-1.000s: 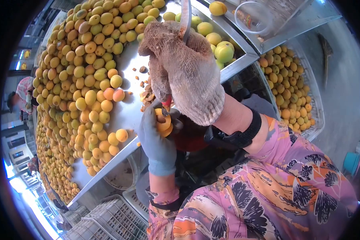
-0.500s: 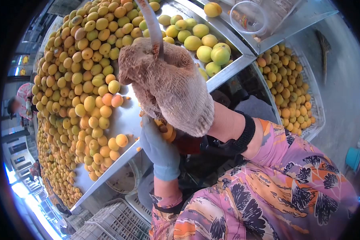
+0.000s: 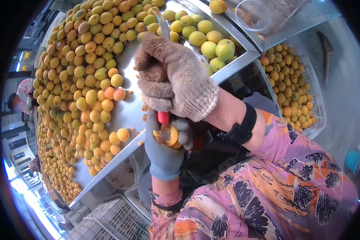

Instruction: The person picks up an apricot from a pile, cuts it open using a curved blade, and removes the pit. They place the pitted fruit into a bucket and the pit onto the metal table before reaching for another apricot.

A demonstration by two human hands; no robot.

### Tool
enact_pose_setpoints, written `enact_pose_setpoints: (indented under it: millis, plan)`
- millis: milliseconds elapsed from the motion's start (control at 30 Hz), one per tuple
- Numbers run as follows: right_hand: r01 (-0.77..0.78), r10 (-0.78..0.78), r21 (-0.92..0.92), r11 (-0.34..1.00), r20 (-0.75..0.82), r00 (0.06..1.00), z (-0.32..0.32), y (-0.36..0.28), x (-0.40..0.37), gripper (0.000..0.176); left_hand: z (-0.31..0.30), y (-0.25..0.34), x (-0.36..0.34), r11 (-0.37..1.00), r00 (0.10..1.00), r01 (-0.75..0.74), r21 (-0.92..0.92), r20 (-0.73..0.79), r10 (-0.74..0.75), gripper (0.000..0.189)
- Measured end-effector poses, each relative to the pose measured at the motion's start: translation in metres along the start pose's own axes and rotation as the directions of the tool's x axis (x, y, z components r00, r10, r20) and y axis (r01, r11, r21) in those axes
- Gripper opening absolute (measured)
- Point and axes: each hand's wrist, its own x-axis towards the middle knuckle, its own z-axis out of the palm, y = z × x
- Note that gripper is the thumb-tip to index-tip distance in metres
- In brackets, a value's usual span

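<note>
My right hand, in a soiled knitted glove, is wrapped round the red handle of a knife whose curved blade points up and away from me. Just below it, my left hand, in a grey-blue glove, holds a cut apricot with its orange flesh showing. Both hands are close together at the near edge of the metal table. Piled on that table are many yellow-orange apricots. Greener, larger fruit lies in the corner past my right hand.
A crate of apricots stands at the right, below the table. Light plastic crates are at the lower left. A clear plastic tub sits at the top right. Another person is at the far left.
My right hand has turned, its curled fingers and the red handle now showing. The blade has tipped to lie farther down. My left hand has shifted slightly, exposing more of the cut apricot.
</note>
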Motion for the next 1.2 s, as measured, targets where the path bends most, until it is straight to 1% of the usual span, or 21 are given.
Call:
enact_pose_setpoints:
  millis: [67, 100, 167, 233, 267, 300, 367, 400, 433, 467, 500, 533, 600, 633, 700, 767, 867, 1000, 1067, 1133, 1200]
  plan:
    - [-0.029, 0.046, 0.143, 0.989, -0.119, 0.992, 0.000, 0.002, 0.003, 0.035, 0.002, 0.008, 0.002, 0.966, 0.995, 0.099, -0.239, -0.007, -0.103, 0.030]
    - [-0.019, 0.041, 0.167, 0.986, -0.131, 0.991, 0.002, 0.001, 0.003, 0.034, -0.003, 0.005, 0.004, 0.966, 0.995, 0.095, -0.239, -0.012, -0.101, 0.030]
    - [0.022, 0.014, 0.186, 0.982, -0.187, 0.982, 0.000, 0.002, 0.006, 0.032, -0.019, -0.001, 0.011, 0.779, 0.941, 0.332, -0.532, 0.134, -0.310, 0.041]
    - [0.045, 0.013, 0.258, 0.965, -0.216, 0.976, -0.009, -0.001, 0.013, 0.030, -0.021, 0.005, 0.017, 0.767, 0.930, 0.315, -0.560, 0.022, -0.366, 0.047]
    - [0.088, -0.028, 0.225, 0.970, -0.255, 0.967, -0.007, -0.005, 0.013, 0.030, -0.022, 0.008, 0.018, 0.756, 0.904, 0.296, -0.584, -0.084, -0.419, 0.052]
    - [0.127, -0.083, 0.151, 0.980, -0.269, 0.960, -0.003, -0.008, 0.013, 0.029, -0.027, 0.001, 0.017, 0.912, 0.952, 0.148, -0.384, -0.194, -0.236, 0.053]
    - [0.100, -0.121, -0.119, 0.988, -0.189, 0.974, 0.001, -0.015, 0.011, 0.020, -0.034, 0.007, 0.021, 0.879, 0.936, 0.164, -0.448, -0.210, -0.281, 0.054]
    - [0.120, -0.207, -0.387, 0.914, -0.192, 0.959, 0.006, -0.010, 0.002, 0.014, -0.039, 0.012, 0.023, 0.841, 0.919, 0.184, -0.509, -0.215, -0.331, 0.055]
    - [0.021, -0.167, -0.631, 0.776, -0.173, 0.971, 0.017, -0.009, -0.001, 0.017, -0.049, 0.009, 0.023, 0.822, 0.951, 0.187, -0.537, -0.110, -0.289, 0.043]
    - [-0.063, -0.124, -0.822, 0.566, -0.161, 0.979, 0.024, -0.007, -0.001, 0.022, -0.056, 0.005, 0.022, 0.826, 0.951, 0.170, -0.538, -0.129, -0.280, 0.043]
    - [-0.102, 0.041, -0.854, 0.510, -0.095, 0.995, 0.019, -0.002, -0.002, 0.031, -0.064, 0.002, 0.022, 0.857, 0.982, 0.158, -0.491, -0.016, -0.190, 0.038]
    - [0.115, 0.040, -0.922, 0.370, 0.139, 0.989, 0.002, 0.014, 0.000, 0.038, -0.069, 0.002, 0.020, 0.886, 0.989, 0.140, -0.441, 0.102, -0.106, 0.036]
    - [0.211, 0.111, -0.975, -0.065, 0.203, 0.973, 0.004, 0.023, -0.005, 0.038, -0.062, 0.008, 0.020, 0.883, 0.993, 0.110, -0.456, 0.014, -0.117, 0.045]
    - [0.158, 0.207, -0.976, -0.148, 0.126, 0.970, 0.004, 0.021, -0.002, 0.032, -0.054, 0.010, 0.021, 0.876, 0.989, 0.093, -0.473, -0.055, -0.135, 0.053]
    - [0.174, 0.184, -0.971, -0.167, 0.142, 0.973, 0.003, 0.023, -0.003, 0.027, -0.046, 0.011, 0.023, 0.868, 0.980, 0.065, -0.493, -0.132, -0.148, 0.062]
    - [0.225, 0.105, -0.950, -0.217, 0.206, 0.973, 0.000, 0.030, -0.004, 0.018, -0.042, 0.011, 0.025, 0.920, 0.975, 0.132, -0.368, -0.118, -0.187, 0.074]
    - [0.195, -0.007, -0.953, -0.232, 0.202, 0.979, 0.000, 0.037, -0.007, 0.012, -0.041, 0.012, 0.026, 0.959, 0.984, 0.070, -0.276, -0.141, -0.113, 0.073]
    - [0.192, -0.134, -0.954, -0.230, 0.226, 0.965, 0.003, 0.042, -0.010, 0.008, -0.047, 0.004, 0.029, 0.954, 0.990, 0.026, -0.299, -0.124, -0.066, 0.070]
    - [0.149, -0.214, -0.983, -0.106, 0.169, 0.962, -0.003, 0.046, -0.006, 0.016, -0.053, 0.004, 0.025, 0.982, 0.972, 0.165, -0.088, -0.155, -0.177, 0.064]
    - [0.178, -0.275, -0.974, -0.140, 0.211, 0.938, -0.004, 0.044, -0.003, 0.017, -0.048, -0.004, 0.027, 0.995, 0.967, 0.090, -0.045, -0.235, -0.098, 0.062]
    - [0.101, -0.138, -0.975, -0.200, 0.130, 0.982, -0.004, 0.042, -0.001, 0.020, -0.049, -0.006, 0.025, 0.948, 0.977, -0.037, 0.315, -0.187, 0.100, 0.061]
